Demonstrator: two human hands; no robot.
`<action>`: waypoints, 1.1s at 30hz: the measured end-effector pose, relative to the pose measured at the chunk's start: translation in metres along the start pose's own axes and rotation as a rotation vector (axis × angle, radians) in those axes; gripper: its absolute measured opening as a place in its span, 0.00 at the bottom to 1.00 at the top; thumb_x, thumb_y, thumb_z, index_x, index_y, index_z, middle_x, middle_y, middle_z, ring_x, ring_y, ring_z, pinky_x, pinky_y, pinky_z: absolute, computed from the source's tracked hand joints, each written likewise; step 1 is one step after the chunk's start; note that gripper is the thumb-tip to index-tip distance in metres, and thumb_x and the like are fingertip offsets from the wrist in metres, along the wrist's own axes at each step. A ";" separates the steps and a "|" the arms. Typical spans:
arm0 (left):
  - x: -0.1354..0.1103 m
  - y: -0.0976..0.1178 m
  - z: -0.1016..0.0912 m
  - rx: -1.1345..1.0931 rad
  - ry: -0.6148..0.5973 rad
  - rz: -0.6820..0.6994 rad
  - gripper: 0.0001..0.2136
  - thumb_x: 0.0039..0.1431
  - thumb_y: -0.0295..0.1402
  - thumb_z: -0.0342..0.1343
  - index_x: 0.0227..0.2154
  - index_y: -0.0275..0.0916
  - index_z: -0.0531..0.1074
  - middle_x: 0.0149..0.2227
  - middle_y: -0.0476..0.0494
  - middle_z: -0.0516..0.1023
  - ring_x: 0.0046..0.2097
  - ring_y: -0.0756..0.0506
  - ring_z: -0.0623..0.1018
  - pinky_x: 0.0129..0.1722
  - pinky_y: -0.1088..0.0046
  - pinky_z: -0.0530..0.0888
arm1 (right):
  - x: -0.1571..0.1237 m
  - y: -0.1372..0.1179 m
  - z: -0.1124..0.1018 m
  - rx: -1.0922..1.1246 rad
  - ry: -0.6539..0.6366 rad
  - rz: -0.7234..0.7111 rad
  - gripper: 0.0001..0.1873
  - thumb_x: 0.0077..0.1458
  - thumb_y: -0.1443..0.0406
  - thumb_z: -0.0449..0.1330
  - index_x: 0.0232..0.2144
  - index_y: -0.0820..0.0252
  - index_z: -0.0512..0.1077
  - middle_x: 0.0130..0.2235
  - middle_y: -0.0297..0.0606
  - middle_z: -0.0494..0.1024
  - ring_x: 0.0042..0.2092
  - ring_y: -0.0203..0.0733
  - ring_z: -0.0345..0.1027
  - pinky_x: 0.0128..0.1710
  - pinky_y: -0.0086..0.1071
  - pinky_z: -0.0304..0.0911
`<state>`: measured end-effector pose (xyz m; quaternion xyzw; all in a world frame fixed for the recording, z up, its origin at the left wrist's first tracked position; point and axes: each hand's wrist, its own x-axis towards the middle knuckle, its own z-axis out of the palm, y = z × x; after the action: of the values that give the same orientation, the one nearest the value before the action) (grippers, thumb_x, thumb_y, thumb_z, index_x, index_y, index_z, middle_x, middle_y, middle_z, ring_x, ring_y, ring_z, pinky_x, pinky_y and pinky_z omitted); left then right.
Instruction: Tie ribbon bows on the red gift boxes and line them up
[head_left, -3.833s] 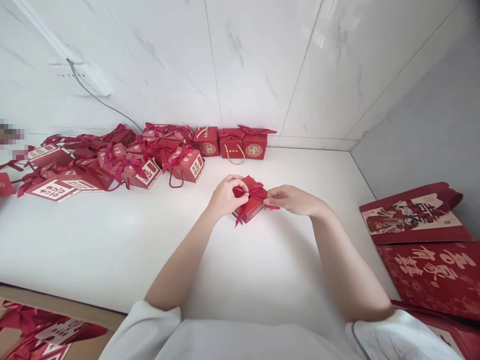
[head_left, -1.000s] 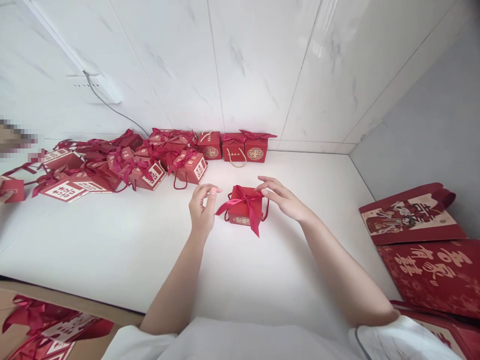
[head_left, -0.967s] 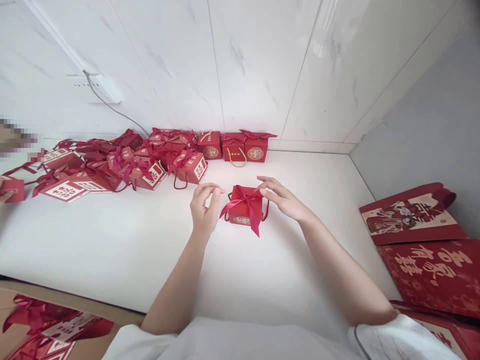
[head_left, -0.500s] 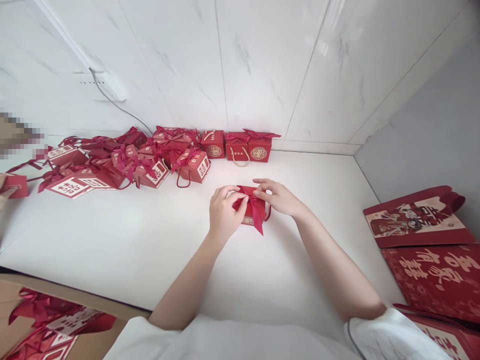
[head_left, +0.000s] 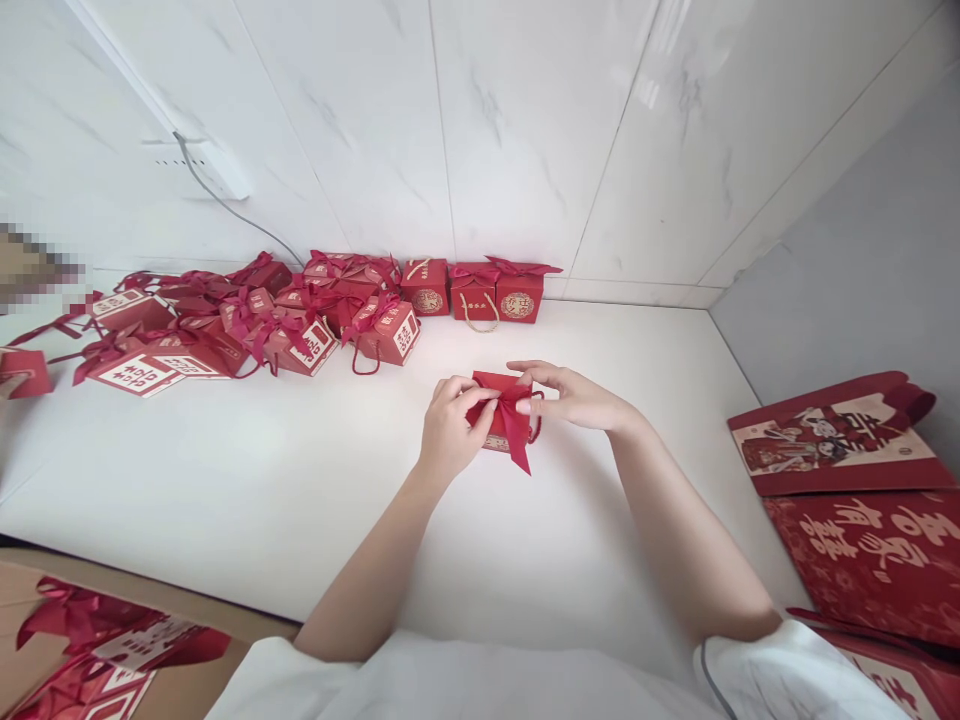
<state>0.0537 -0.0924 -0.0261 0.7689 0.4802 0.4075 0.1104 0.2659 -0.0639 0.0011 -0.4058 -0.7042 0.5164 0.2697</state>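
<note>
A small red gift box [head_left: 493, 381] sits on the white table in front of me, with a red ribbon [head_left: 516, 440] tied across its top and one tail hanging down the front. At the middle of the ribbon, my left hand [head_left: 454, 425] pinches it between thumb and fingers. On the box's right side, my right hand [head_left: 574, 395] has thumb and fingers apart, the thumb tip close to the ribbon. A twisted red cord handle [head_left: 536, 420] curves out beside the box, below that hand. My fingers partly cover the ribbon's knot.
Several red boxes with ribbons [head_left: 300, 345] crowd the back left of the white table [head_left: 262, 480]. Three more boxes [head_left: 474, 295] stand against the tiled wall. Red gift bags [head_left: 840, 435] lie at the right. A cardboard box [head_left: 191, 690] holds ribboned boxes, lower left. Another person's hand [head_left: 11, 385] shows far left.
My right hand has opened its pinch at the ribbon and moved slightly right. The left hand keeps its pinch. At the far left, the other person's hand and red piece have shifted slightly left.
</note>
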 end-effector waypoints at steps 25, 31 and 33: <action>0.000 0.002 0.006 -0.014 0.010 -0.051 0.05 0.58 0.34 0.56 0.35 0.43 0.75 0.37 0.45 0.72 0.43 0.44 0.70 0.45 0.65 0.70 | 0.017 0.010 0.005 -0.107 0.019 -0.216 0.06 0.54 0.62 0.60 0.33 0.51 0.77 0.58 0.35 0.67 0.59 0.48 0.60 0.55 0.44 0.59; 0.002 0.001 0.008 -0.001 -0.007 -0.067 0.03 0.55 0.33 0.58 0.33 0.42 0.74 0.37 0.45 0.72 0.43 0.43 0.70 0.45 0.64 0.70 | 0.029 0.002 -0.012 -0.302 -0.129 -0.266 0.10 0.51 0.69 0.57 0.33 0.52 0.77 0.58 0.36 0.67 0.59 0.50 0.58 0.55 0.46 0.58; 0.003 0.001 0.008 0.013 -0.028 -0.069 0.03 0.54 0.33 0.59 0.32 0.42 0.73 0.37 0.45 0.72 0.43 0.43 0.69 0.44 0.64 0.70 | 0.033 0.000 -0.014 -0.305 -0.167 -0.243 0.10 0.50 0.69 0.57 0.32 0.52 0.77 0.58 0.35 0.66 0.59 0.50 0.59 0.54 0.46 0.59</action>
<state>0.0614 -0.0884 -0.0290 0.7582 0.5075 0.3896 0.1260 0.2602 -0.0287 0.0043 -0.3099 -0.8377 0.3994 0.2064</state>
